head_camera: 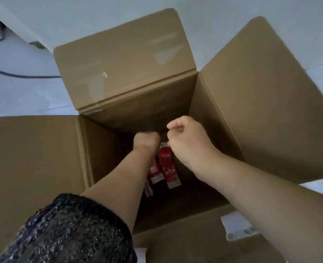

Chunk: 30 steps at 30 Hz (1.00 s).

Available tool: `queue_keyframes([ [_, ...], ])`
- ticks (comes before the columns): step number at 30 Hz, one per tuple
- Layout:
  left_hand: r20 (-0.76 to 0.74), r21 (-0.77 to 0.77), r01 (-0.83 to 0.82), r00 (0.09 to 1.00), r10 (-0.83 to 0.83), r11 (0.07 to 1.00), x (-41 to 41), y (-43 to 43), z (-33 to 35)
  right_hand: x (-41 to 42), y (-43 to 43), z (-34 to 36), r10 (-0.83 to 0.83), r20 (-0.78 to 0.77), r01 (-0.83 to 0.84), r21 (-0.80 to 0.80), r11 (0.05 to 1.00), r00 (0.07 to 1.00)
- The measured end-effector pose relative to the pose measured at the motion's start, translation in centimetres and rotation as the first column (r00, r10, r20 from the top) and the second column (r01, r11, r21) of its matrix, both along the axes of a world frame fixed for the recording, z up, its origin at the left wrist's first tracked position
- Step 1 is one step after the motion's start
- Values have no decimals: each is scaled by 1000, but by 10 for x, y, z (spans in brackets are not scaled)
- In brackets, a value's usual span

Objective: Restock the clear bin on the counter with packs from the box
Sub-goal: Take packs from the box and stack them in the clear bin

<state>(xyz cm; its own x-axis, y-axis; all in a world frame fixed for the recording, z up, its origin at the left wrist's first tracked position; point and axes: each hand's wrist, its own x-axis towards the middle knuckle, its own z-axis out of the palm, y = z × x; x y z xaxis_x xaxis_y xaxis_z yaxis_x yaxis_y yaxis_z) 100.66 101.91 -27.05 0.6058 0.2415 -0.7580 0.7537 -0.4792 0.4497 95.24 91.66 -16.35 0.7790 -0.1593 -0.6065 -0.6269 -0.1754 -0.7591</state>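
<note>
Pale floor (pixel 24 92) under box (pixel 130 59): right hand (pixel 187 138) seemingly pinches red packs (pixel 165 158), left hand's (pixel 146 142) grasp hidden, print blurred.

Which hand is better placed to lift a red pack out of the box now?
Probably right: the right hand seems to pinch the top of a red pack inside the box. The left hand is curled, its grip hidden.

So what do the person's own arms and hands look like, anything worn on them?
Both the left hand and the right hand are bare: no gloves, rings or watch show. The left arm wears a dark fuzzy sleeve flecked with pale specks, its cuff partway up the forearm. No sleeve shows on the right arm.
</note>
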Motion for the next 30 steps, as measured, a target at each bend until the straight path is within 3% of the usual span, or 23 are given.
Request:
queue_keyframes([
  [2, -76, 57, -13, 997, 17, 998, 0, 7, -27, 4, 1, -19, -14, -24, 13, -23, 1000, 1000],
  [4, -136, 2, -130, 982, 129, 991, 0, 15, -53, 8, 1, -34, -29, -55, 27, -35, 999, 998],
  [12, -364, -219, -260, 916, 169, 940, -8, 24, -113, 16, 2, -72, -53, -121, 44, -74, 996, 991],
  [17, -409, -159, -301, 887, 214, 940, -10, 31, -139, 15, -2, -89, -38, -130, 26, -95, 995, 991],
  [22, -407, -162, -194, 906, 114, 968, -13, 35, -156, 10, -2, -96, 3, -140, -11, -57, 998, 990],
  [25, -395, -63, -104, 916, 71, 993, -11, 34, -160, 11, -2, -97, 14, -145, -22, -54, 998, 989],
  [28, -316, 106, 78, 948, -41, 991, -6, 51, -228, 14, 0, -92, 2, -144, -13, -78, 997, 990],
  [30, -272, 150, 100, 961, -56, 984, 2, 47, -210, 14, 1, -84, -1, -138, -11, -84, 996, 990],
])
